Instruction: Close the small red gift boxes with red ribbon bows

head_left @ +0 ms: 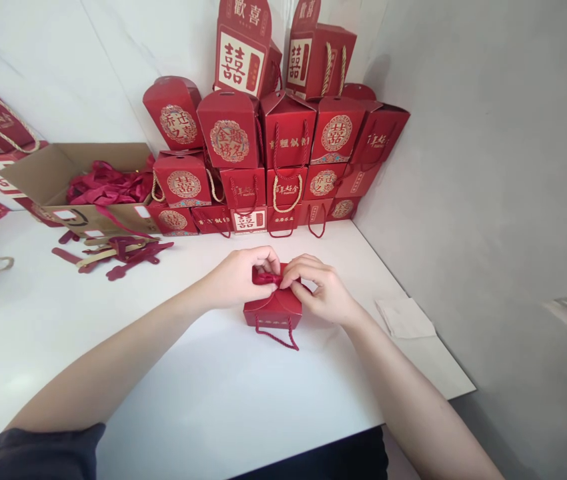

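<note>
A small red gift box (pixel 274 309) stands on the white table in front of me, with a dark red rope handle (pixel 278 339) hanging down its near side. On its top lies a shiny red ribbon (pixel 267 279), bunched up between my hands. My left hand (pixel 243 275) pinches the ribbon from the left, thumb and fingers pressed together. From the right, my right hand (pixel 319 288) pinches at the ribbon's middle with its fingertips. The fingers cover part of the ribbon and the box's top flaps.
Behind stands a stacked wall of red gift boxes (pixel 231 139). Back left, an open cardboard box (pixel 38 175) holds dark red ribbons (pixel 113 183); loose red and tan strips (pixel 118 253) lie before it. A white tissue (pixel 406 317) lies near the right edge, beside a grey wall (pixel 488 167).
</note>
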{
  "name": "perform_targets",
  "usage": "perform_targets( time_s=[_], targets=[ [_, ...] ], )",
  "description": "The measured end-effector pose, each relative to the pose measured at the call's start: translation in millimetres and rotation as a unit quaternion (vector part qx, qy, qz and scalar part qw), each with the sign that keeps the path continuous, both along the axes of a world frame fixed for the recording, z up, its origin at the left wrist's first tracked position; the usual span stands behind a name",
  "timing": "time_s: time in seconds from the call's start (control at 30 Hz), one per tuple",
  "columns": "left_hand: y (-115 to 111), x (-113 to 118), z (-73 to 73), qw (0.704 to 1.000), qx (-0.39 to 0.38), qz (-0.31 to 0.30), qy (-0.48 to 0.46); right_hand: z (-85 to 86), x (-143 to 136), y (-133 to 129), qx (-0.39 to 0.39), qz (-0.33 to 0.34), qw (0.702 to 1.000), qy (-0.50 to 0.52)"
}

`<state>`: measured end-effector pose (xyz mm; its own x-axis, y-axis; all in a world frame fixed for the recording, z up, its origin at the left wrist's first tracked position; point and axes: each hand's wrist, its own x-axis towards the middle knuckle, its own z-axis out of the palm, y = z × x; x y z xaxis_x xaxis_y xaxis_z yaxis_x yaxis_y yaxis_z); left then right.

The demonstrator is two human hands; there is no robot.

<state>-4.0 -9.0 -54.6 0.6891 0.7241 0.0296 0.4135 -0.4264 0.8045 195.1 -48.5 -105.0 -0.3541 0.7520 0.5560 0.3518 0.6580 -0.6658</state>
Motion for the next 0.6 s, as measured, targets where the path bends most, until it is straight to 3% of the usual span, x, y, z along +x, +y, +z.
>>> perform_targets(
  time_s=[0.23,0.43,0.6],
  targets=[
    [-17.1,9.2,-11.4,0.968,0.223,0.102,0.057,2.6,0.8,-2.8,-0.047,-0.017,0.999,0.02],
    [-13.5,5.7,-18.6,0.964,0.256,0.069,0.002,-0.8,1.5,3.6,-0.12,-0.058,0.989,0.07],
    [-13.1,4.5,-18.9,0.956,0.289,0.054,0.013,-9.4,0.0,8.5,-0.197,0.006,0.974,0.114]
  ],
)
